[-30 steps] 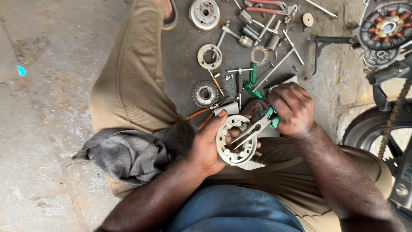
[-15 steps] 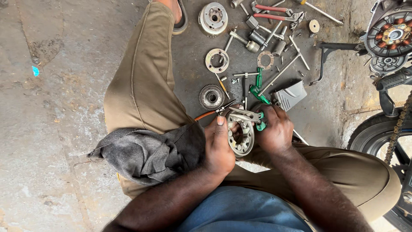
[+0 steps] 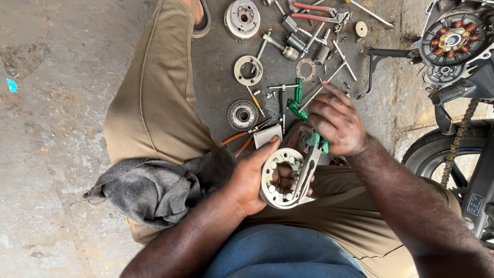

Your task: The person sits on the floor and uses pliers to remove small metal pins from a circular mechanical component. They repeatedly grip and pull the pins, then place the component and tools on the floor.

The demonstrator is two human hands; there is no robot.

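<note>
Over gritty concrete floor (image 3: pixel 62 128), left hand (image 3: pixel 252 180) cups metal ring (image 3: pixel 280 177); right hand (image 3: pixel 334 123) squeezes green-handled pliers (image 3: pixel 309 154) against it.

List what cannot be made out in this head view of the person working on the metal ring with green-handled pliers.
- Pliers tips: hidden where they meet the metal ring.
- Left hand fingers: mostly behind the ring.
- Right hand: covers most of the green handles.
- Motorcycle engine and wheel: cut off by the right edge.
- Small screws on the floor: too small to tell apart.
</note>
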